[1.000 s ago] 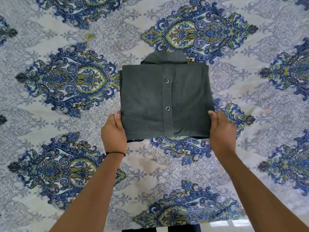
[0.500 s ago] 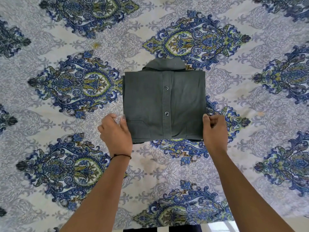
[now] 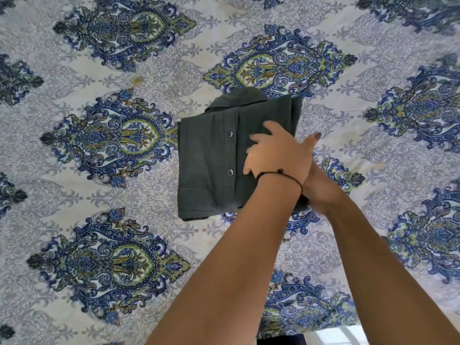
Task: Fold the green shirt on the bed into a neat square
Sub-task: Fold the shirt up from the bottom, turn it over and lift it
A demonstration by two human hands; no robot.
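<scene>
The dark green shirt (image 3: pixel 206 158) lies on the bed as a folded square, button placket up, with its collar poking out at the far edge. My left hand (image 3: pixel 276 150), a black band at its wrist, rests flat on the shirt's right half with fingers apart. My right hand (image 3: pixel 321 188) sits at the shirt's right edge, partly under my left wrist. One digit of it sticks up past the left hand. Its other fingers are hidden, so its grip is unclear.
The bedsheet (image 3: pixel 99 183) is white and grey with large blue and green ornaments and spreads out on all sides of the shirt. The bed's near edge (image 3: pixel 323 334) shows at the bottom right, with pale floor beyond.
My left hand left the shirt's near left corner and crossed to its right half, over my right wrist. My right hand stayed at the right edge. The view shifted, so the shirt sits further left.
</scene>
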